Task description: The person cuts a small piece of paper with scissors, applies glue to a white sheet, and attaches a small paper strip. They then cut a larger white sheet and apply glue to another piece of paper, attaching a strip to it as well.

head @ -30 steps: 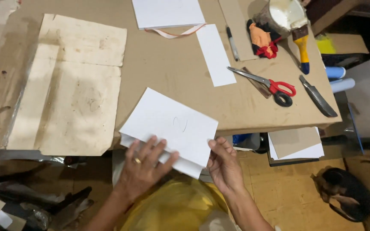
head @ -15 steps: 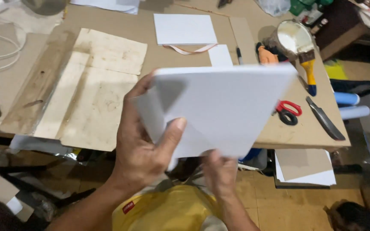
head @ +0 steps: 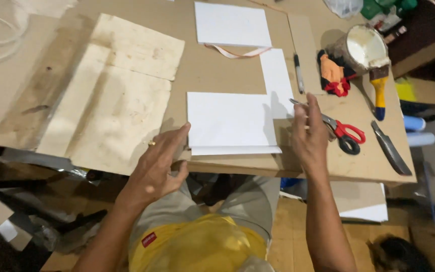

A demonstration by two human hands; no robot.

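Note:
A white folded sheet stack [head: 230, 122] lies flat near the front edge of the brown table [head: 212, 70]. My left hand [head: 159, 163] rests open at the sheet's left edge, fingertips touching its corner, a ring on one finger. My right hand [head: 309, 135] hovers open just right of the sheet, fingers spread, its fingertips close to the blades of the red-handled scissors [head: 339, 131]. Neither hand holds anything.
A stained board [head: 109, 95] lies to the left. At the back lie a white pad [head: 231, 24] and a white strip [head: 276, 80]. To the right are a black marker [head: 298, 73], a glue pot [head: 361, 48], a yellow-handled brush [head: 379, 90] and a knife [head: 389, 148].
The white sheet, held up close to the camera half a second ago, now lies flat on the table. Both hands have let go and sit at its sides.

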